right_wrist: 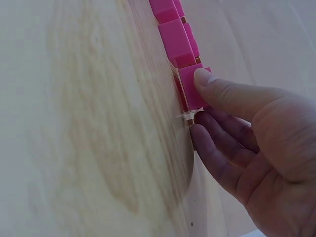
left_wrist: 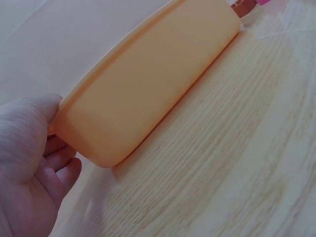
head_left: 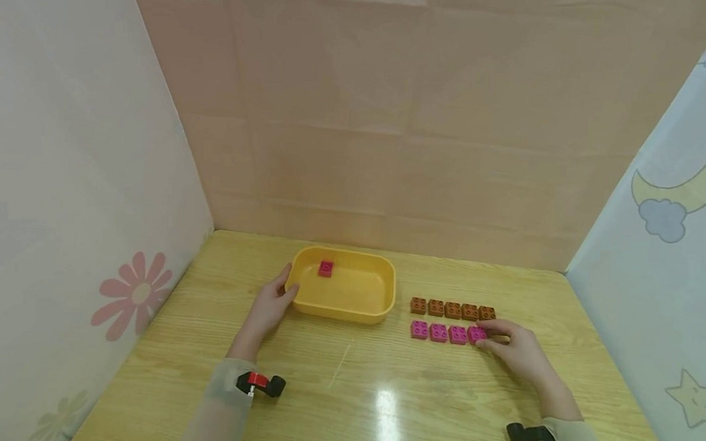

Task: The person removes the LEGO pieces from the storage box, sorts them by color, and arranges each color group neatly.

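Observation:
My left hand grips the left end of a yellow plastic tray, thumb over the rim and fingers against the outside; the left wrist view shows the same hold. One pink toy brick lies inside the tray, toward its back left. Right of the tray runs a row of several pink bricks. At that row's right end my right hand pinches the last pink brick between thumb and fingers, down at table level.
Behind the pink row stands a parallel row of several brown bricks, close to my right fingers. A wooden table carries everything. A tan backdrop rises at its back edge, with patterned white panels at the sides.

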Tool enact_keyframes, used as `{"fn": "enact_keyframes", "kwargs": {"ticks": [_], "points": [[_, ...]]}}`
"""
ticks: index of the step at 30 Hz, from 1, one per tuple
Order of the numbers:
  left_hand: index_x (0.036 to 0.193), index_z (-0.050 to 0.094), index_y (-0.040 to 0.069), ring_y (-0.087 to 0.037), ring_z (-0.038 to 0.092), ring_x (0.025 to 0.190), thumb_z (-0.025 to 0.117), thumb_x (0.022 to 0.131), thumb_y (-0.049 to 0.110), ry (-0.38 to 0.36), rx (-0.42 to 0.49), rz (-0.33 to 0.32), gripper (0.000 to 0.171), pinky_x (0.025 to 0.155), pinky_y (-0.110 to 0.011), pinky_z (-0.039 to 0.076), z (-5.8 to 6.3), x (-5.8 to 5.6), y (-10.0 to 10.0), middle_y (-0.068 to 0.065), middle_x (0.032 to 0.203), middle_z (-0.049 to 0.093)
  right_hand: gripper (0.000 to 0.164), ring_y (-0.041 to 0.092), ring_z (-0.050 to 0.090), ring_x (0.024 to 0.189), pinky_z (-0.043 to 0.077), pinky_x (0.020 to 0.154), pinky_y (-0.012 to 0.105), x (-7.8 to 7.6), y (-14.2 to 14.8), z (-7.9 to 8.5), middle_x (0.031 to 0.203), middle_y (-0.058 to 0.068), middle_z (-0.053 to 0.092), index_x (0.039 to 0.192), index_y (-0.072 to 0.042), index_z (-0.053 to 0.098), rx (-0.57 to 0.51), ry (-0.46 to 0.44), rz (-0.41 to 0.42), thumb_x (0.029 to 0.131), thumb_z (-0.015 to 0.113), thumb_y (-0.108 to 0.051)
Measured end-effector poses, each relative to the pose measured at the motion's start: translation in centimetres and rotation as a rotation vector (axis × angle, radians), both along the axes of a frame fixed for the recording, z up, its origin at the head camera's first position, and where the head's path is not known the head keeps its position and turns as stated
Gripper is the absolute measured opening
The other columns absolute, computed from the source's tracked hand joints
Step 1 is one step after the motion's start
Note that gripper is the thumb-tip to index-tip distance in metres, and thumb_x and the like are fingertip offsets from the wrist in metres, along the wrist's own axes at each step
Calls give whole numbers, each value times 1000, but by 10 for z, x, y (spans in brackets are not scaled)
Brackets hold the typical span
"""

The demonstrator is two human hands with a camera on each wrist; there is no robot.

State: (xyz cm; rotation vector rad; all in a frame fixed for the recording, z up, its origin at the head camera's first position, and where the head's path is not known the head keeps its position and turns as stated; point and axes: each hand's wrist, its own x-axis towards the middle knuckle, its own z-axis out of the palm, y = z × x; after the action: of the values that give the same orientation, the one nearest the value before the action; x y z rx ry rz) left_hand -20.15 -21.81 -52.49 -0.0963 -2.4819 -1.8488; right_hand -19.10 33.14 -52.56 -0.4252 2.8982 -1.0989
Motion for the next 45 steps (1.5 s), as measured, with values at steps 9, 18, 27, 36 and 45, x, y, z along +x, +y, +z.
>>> {"fn": "enact_keyframes", "kwargs": {"ticks": [9,18,27,36,45], "points": [[167,25,-1,-32,19,162,57,113,21,10,0,4,67,130,-46,23,0,1,-1,-15,176,21,41,41,73,109,63,90,54,-1,0,-3,135,26,67,133,-2,73,-6,-17,0,97,83,-18],[167,28,-1,-31,21,162,59,112,18,13,-11,23,66,129,-45,25,0,0,0,-14,175,23,44,42,72,111,63,90,54,0,0,-1,137,25,66,135,-2,72,-11,-3,-1,95,84,-18],[166,27,-3,-34,22,161,59,112,15,0,11,19,66,128,-46,27,5,2,2,-17,175,22,48,41,74,110,65,87,41,3,0,0,141,27,63,137,-1,71,-58,-24,-15,94,85,-16],[167,28,0,-32,23,161,60,111,19,-4,3,31,67,128,-45,28,1,0,0,-14,175,24,44,50,68,120,65,89,42,7,-1,15,152,28,55,143,-5,68,-75,-34,-44,101,78,-15],[167,26,-2,-35,22,160,59,112,15,-8,18,25,66,128,-47,28,3,1,1,-17,175,21,47,48,60,132,59,90,17,-1,-20,25,153,24,56,144,-2,66,-163,29,-100,102,77,-20]]}}
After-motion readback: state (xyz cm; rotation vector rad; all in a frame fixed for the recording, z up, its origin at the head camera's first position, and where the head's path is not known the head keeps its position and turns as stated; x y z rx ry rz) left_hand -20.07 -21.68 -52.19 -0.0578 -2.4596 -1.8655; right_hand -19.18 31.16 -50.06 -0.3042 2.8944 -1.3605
